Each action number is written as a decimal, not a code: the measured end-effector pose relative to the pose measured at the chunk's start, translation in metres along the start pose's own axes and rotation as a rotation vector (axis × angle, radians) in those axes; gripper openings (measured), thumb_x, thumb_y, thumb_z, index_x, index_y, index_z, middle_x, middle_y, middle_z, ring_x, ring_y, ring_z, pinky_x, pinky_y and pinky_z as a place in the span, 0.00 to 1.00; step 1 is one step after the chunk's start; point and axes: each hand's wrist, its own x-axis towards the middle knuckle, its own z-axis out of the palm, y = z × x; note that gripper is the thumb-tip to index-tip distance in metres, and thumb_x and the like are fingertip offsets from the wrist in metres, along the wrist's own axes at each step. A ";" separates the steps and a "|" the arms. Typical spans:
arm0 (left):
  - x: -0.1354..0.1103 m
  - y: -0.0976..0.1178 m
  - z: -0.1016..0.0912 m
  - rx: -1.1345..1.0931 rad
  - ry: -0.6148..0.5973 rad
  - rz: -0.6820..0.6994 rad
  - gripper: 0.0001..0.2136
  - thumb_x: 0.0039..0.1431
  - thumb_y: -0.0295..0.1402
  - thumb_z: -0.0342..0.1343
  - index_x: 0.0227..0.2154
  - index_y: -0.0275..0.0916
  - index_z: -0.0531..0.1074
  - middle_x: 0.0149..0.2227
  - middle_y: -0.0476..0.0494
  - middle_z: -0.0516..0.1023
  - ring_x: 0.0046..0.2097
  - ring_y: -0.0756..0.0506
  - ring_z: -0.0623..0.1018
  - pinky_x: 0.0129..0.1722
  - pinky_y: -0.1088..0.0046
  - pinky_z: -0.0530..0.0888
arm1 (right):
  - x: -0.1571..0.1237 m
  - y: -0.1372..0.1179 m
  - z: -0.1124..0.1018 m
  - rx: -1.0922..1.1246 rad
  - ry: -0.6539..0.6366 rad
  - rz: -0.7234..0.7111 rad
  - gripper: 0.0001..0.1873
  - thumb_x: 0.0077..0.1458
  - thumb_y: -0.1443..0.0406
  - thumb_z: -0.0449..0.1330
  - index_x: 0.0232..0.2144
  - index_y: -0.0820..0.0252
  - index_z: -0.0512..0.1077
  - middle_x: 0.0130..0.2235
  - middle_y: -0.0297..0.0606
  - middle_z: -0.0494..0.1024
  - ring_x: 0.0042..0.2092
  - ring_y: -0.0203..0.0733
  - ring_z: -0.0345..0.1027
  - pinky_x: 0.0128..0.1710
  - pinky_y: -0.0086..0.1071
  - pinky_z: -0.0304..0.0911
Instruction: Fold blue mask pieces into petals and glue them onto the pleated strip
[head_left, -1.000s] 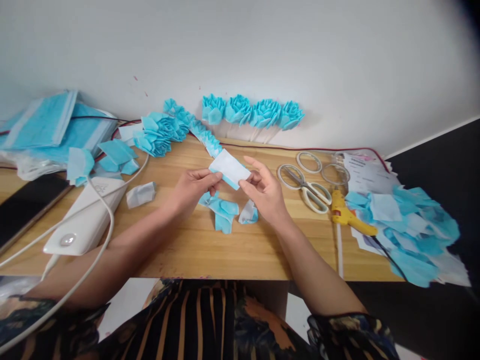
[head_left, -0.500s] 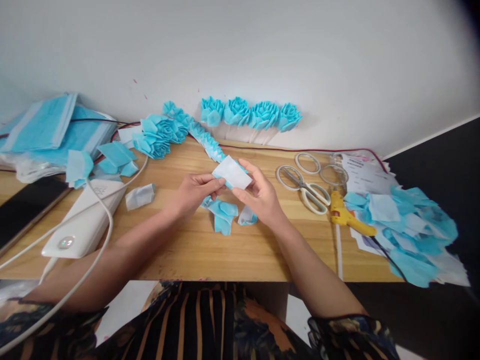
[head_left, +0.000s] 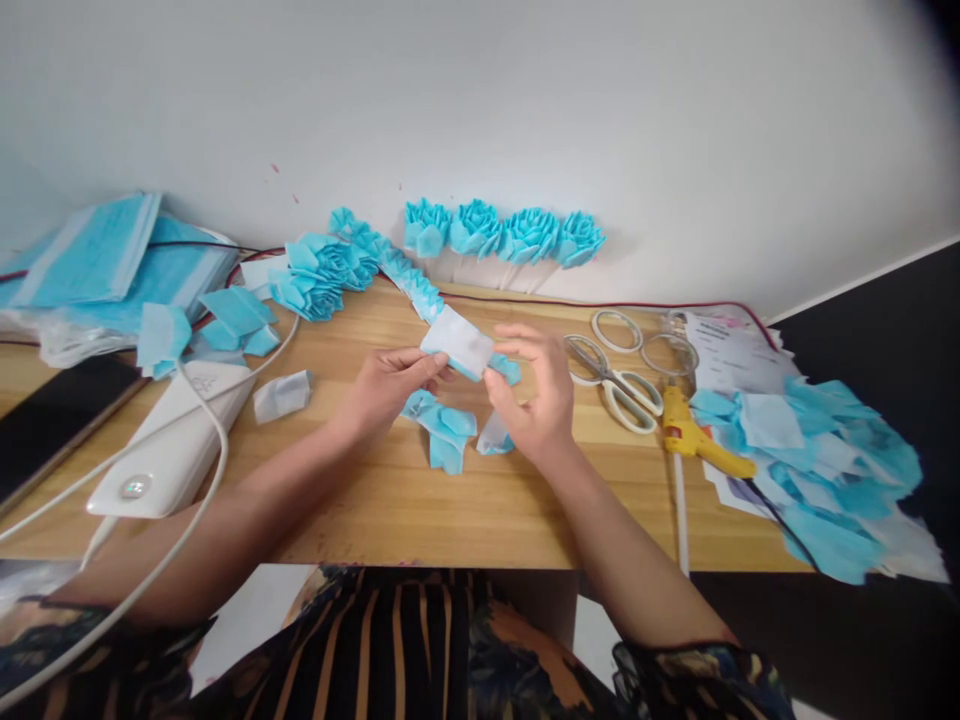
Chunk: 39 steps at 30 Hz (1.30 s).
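Observation:
My left hand (head_left: 394,392) pinches a small white-and-blue fabric piece (head_left: 459,343) at its lower left edge, white face up, over the middle of the table. My right hand (head_left: 534,388) is at the piece's right corner, thumb tip close against it and fingers spread apart. A bit of blue fabric shows between its thumb and fingers; whether it belongs to the held piece I cannot tell. Below the hands lie a folded blue petal (head_left: 448,430) and a smaller white-and-blue petal (head_left: 495,436). A row of overlapping blue petals (head_left: 411,280) runs up behind the held piece.
Several blue fabric roses (head_left: 478,228) lean along the wall, with a cluster (head_left: 315,275) to their left. Scissors (head_left: 619,385), tape rolls (head_left: 616,331), a yellow glue gun (head_left: 694,435) and a fabric pile (head_left: 832,470) occupy the right. A power bank (head_left: 172,440), phone (head_left: 64,425) and masks (head_left: 90,250) lie left.
My right hand has loosened from the fabric piece, shifted slightly right and spread its fingers. My left hand still pinches the piece in nearly the same place.

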 end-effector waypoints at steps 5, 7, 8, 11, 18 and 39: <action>-0.003 0.002 0.003 0.001 -0.028 0.040 0.15 0.53 0.46 0.67 0.27 0.37 0.82 0.29 0.44 0.83 0.30 0.47 0.77 0.34 0.70 0.73 | 0.001 -0.004 0.004 -0.196 -0.036 -0.110 0.03 0.61 0.61 0.62 0.39 0.49 0.74 0.48 0.40 0.78 0.50 0.52 0.71 0.54 0.52 0.61; -0.004 0.002 0.004 0.039 -0.038 0.054 0.15 0.54 0.46 0.66 0.25 0.37 0.82 0.28 0.44 0.83 0.31 0.47 0.78 0.36 0.71 0.73 | 0.000 -0.004 0.007 -0.253 -0.024 -0.115 0.04 0.62 0.59 0.63 0.38 0.49 0.74 0.44 0.39 0.78 0.47 0.50 0.71 0.50 0.49 0.62; -0.004 0.002 0.004 0.057 -0.042 0.056 0.15 0.55 0.45 0.66 0.25 0.37 0.82 0.28 0.44 0.83 0.32 0.46 0.78 0.37 0.71 0.74 | 0.000 -0.004 0.008 -0.266 -0.017 -0.117 0.04 0.62 0.58 0.64 0.37 0.49 0.74 0.42 0.38 0.78 0.45 0.49 0.71 0.49 0.48 0.62; -0.005 0.000 0.004 0.067 -0.050 0.057 0.15 0.55 0.45 0.66 0.25 0.37 0.82 0.28 0.44 0.84 0.33 0.45 0.80 0.39 0.69 0.75 | -0.002 -0.004 0.009 -0.288 -0.003 -0.119 0.06 0.61 0.57 0.66 0.35 0.50 0.75 0.39 0.37 0.78 0.43 0.48 0.70 0.46 0.46 0.61; -0.005 -0.004 0.005 0.073 -0.051 0.075 0.13 0.55 0.44 0.67 0.27 0.38 0.83 0.30 0.44 0.85 0.34 0.45 0.81 0.39 0.69 0.76 | -0.003 -0.003 0.008 -0.324 -0.013 -0.089 0.06 0.61 0.59 0.66 0.31 0.50 0.75 0.38 0.34 0.80 0.42 0.47 0.70 0.46 0.45 0.58; -0.002 -0.010 0.007 -0.127 -0.095 -0.084 0.19 0.47 0.47 0.73 0.35 0.37 0.84 0.36 0.42 0.86 0.36 0.43 0.83 0.39 0.68 0.79 | -0.003 0.001 0.011 -0.192 0.007 -0.141 0.07 0.62 0.67 0.65 0.41 0.52 0.71 0.34 0.29 0.84 0.35 0.40 0.77 0.49 0.42 0.61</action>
